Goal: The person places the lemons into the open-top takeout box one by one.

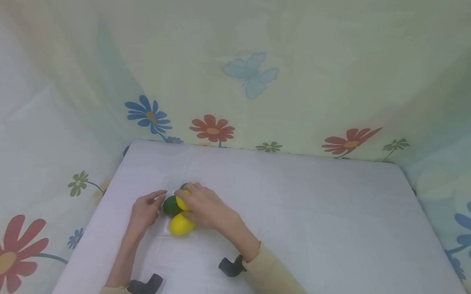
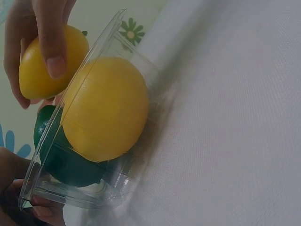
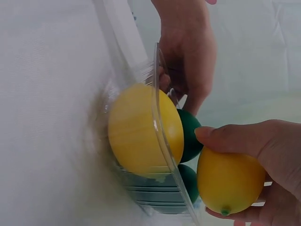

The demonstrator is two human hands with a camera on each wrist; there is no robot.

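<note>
A clear plastic box (image 3: 157, 194) stands on the white table, holding a lemon (image 2: 108, 110) at its near end and two dark green fruits, perhaps limes. One green fruit (image 1: 171, 206) lies on the left; the other (image 3: 189, 182) shows partly behind the box wall. Over the box, my right hand (image 1: 204, 204) grips a second lemon (image 3: 230, 181) between thumb and fingers. This lemon is at rim height, close to the green fruits. My left hand (image 1: 144, 211) is at the box's left side, its fingers and thumb about the rim; its fingertips are partly hidden.
The white tabletop (image 1: 314, 219) stretches away to the right of the box. A curtain (image 1: 300, 71) printed with flowers and a butterfly surrounds the table. Dark wrist mounts (image 1: 146, 286) sit on both forearms.
</note>
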